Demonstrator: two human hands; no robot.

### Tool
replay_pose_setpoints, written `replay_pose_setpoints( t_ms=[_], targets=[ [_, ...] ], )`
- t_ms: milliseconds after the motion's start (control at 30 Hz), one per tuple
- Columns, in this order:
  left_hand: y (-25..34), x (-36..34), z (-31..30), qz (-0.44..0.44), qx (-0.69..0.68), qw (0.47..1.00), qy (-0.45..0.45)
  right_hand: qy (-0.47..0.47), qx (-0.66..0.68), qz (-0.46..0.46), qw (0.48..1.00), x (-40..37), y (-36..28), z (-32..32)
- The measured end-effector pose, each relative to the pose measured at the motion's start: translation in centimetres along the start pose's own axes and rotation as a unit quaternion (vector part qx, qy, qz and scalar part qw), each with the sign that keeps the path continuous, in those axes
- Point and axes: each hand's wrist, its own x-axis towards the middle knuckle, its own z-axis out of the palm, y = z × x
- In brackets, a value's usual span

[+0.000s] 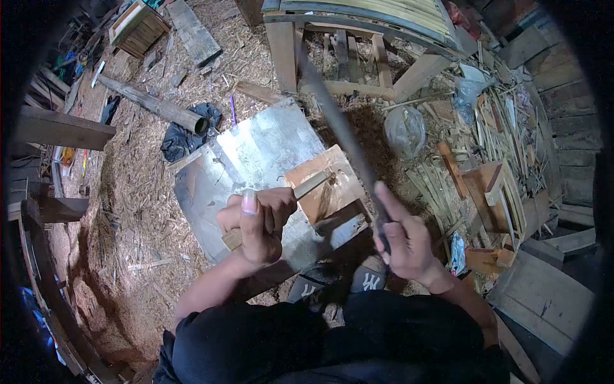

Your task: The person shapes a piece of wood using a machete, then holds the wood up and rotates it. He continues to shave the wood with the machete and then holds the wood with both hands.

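Fingers of my left hand point(259, 224) are wrapped round a narrow wooden strip point(311, 184), with the thumb pointing up. The strip's far end lies over a square wooden board point(320, 201), which rests on a grey metal-like sheet point(272, 137) on the ground. In my right hand point(406, 240) is the handle of a long dark blade point(345, 137), with the index finger stretched along it. The blade is blurred and slants up and to the left, beyond the board. My two hands are apart.
A slatted wooden frame point(361, 19) stands at the top. A round pole point(153, 104) and black plastic point(179, 142) lie left of the sheet. Thin wood strips and offcuts are piled at the right, near a clear plastic bag point(405, 131). Wood shavings cover the ground.
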Motion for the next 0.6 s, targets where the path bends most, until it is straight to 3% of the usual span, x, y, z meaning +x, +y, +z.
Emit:
replay_pose_setpoints(
  t_ms=[33, 100, 133, 233, 267, 300, 367, 433, 533, 567, 600],
  targets=[
    [-0.1, 0.0, 0.1, -0.008, -0.012, 1.0, 0.014, -0.001, 0.0, 0.001, 1.0, -0.1, 0.3, 0.1],
    [-0.1, 0.1, 0.0, -0.019, -0.023, 0.999, 0.029, 0.063, 0.034, -0.186, 0.98, -0.4, 1.6, 0.7],
    [0.0, 0.1, 0.0, -0.017, -0.017, 1.0, 0.017, 0.064, 0.036, -0.184, 0.98, -0.7, 2.4, 1.3],
    [-0.1, -0.4, -0.1, -0.018, -0.016, 1.0, 0.02, -0.041, -0.091, 0.033, 0.994, -1.0, 3.8, 2.6],
    [-0.4, -0.4, 0.0, -0.02, -0.02, 0.999, 0.036, -0.051, -0.015, 0.115, 0.992, -1.5, 3.5, 2.3],
    [-0.2, -0.2, 0.1, -0.019, -0.02, 0.999, 0.036, -0.05, -0.015, 0.114, 0.992, -1.2, 2.5, 1.8],
    [0.4, 0.1, 0.3, -0.004, 0.021, 1.0, 0.001, -0.061, 0.105, 0.182, 0.976, -0.9, 1.1, 1.2],
    [0.1, -0.1, 0.1, -0.006, 0.011, 1.0, 0.011, -0.053, 0.088, 0.154, 0.983, -0.7, 0.5, 0.7],
    [-0.2, -0.2, -0.1, -0.022, -0.016, 0.999, 0.024, 0.031, 0.056, -0.104, 0.992, -0.4, 0.1, -0.1],
    [-0.2, -0.2, -0.2, -0.032, -0.032, 0.999, 0.029, 0.031, 0.056, -0.103, 0.993, -0.6, 1.8, 0.3],
    [-0.2, -0.2, -0.2, -0.034, -0.031, 0.999, 0.029, 0.055, -0.062, -0.16, 0.984, -0.1, 2.6, 1.1]
  ],
)
